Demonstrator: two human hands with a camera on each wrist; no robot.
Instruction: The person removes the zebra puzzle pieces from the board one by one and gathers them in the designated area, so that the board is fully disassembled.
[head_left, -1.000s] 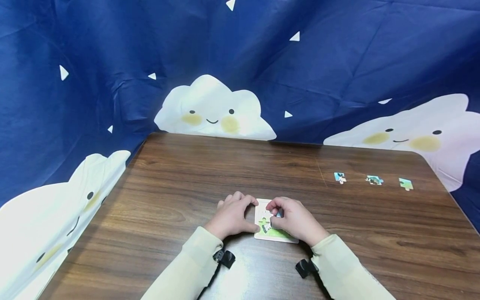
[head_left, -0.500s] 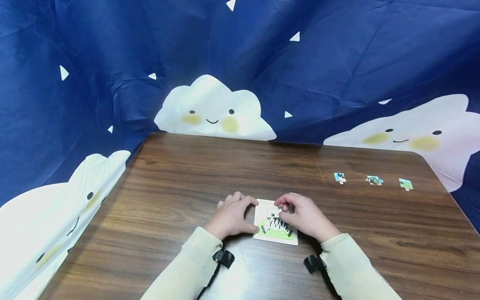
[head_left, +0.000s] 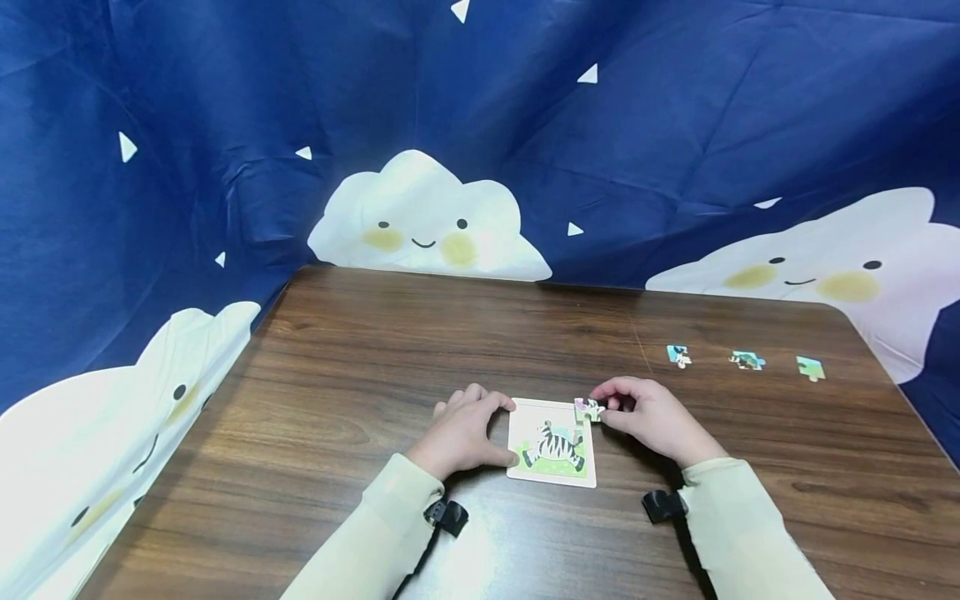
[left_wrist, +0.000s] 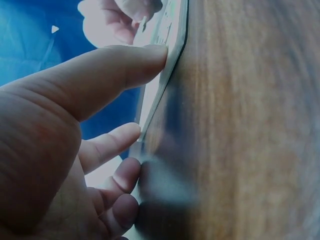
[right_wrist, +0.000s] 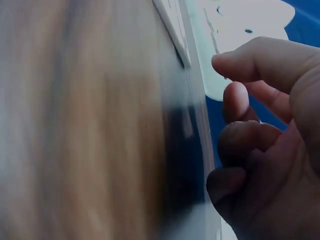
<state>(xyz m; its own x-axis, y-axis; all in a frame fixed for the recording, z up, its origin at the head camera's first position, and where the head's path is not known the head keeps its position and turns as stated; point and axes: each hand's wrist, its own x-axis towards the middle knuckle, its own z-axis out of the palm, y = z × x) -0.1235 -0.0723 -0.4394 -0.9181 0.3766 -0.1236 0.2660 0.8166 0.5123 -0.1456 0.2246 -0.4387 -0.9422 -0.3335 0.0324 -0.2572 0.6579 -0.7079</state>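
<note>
A square puzzle board with a zebra running over green grass lies on the table near the person. My left hand rests at its left side, with the thumb and index finger spread along the edge and touching it. Over the board's upper right corner, my right hand pinches a puzzle piece with pink, white and green on it between thumb and index finger. In the right wrist view this piece is seen edge-on and is hard to make out.
Three loose puzzle pieces lie in a row at the back right: a blue and white one, a darker one and a green one. A blue cloth with clouds hangs behind the brown table.
My right hand has moved right with the puzzle piece, from the board's middle to its upper right corner, uncovering the zebra picture. My left hand has stayed at the board's left edge.
</note>
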